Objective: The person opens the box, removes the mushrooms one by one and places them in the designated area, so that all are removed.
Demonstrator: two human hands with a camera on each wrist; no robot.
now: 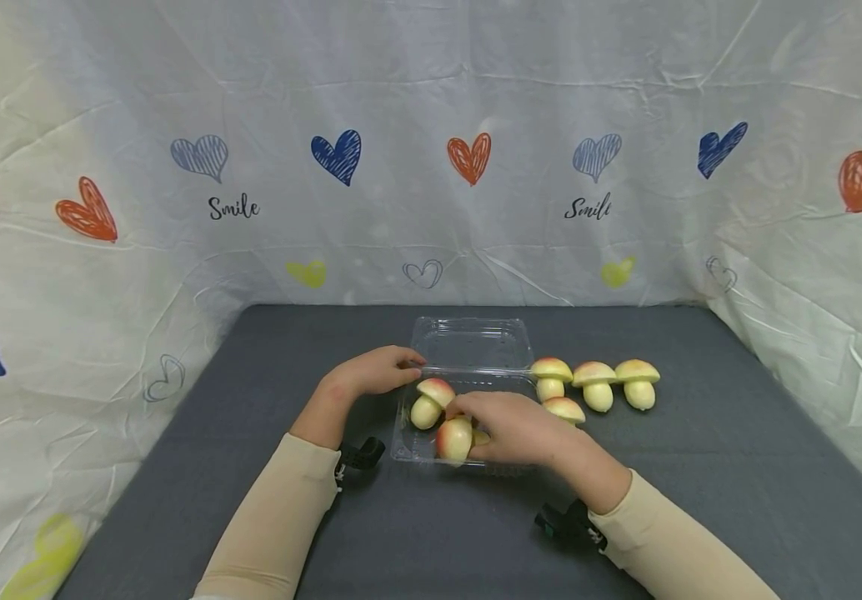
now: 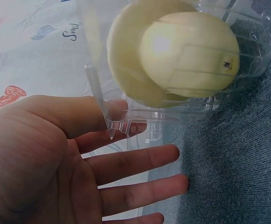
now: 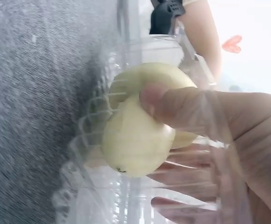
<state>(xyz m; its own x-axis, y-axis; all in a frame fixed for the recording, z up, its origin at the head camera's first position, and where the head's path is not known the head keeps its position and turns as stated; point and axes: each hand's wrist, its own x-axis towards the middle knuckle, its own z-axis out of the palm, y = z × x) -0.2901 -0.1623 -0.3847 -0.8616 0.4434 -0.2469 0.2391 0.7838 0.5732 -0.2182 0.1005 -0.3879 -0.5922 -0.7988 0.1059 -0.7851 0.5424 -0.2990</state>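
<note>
Nearest to us, two beige sleeves reach in from left and right, with a black strap just beside each wrist. In the right wrist view, through the clear wall of a hinged plastic box, we find a toy-like mushroom, the near mushroom, with a dark dimple at the end of its pale stem; the head view gives us mostly its red-and-yellow rounded side. The left wrist view likewise reveals the dimpled stem end and pale cap underside of the left mushroom, whose red-tinged cap top shows only from the head.

The right hand reaches into the near half of the box and pinches the near mushroom, thumb on one side and curled fingers on the other. The left mushroom lies tilted in the left end of the box, slightly farther away. The left hand is at the far left corner, its fingers straight and spread, thumb and forefinger touching the rim.

On the right, four more mushrooms rest on a dark grey cloth: one nearer, partly hidden by the right hand, and three in a row beyond it, the leftmost just beside the box. The clear lid lies open on the far side. Beyond hangs a white curtain with blue, orange-red and yellow hearts and "Smile" in black script.
</note>
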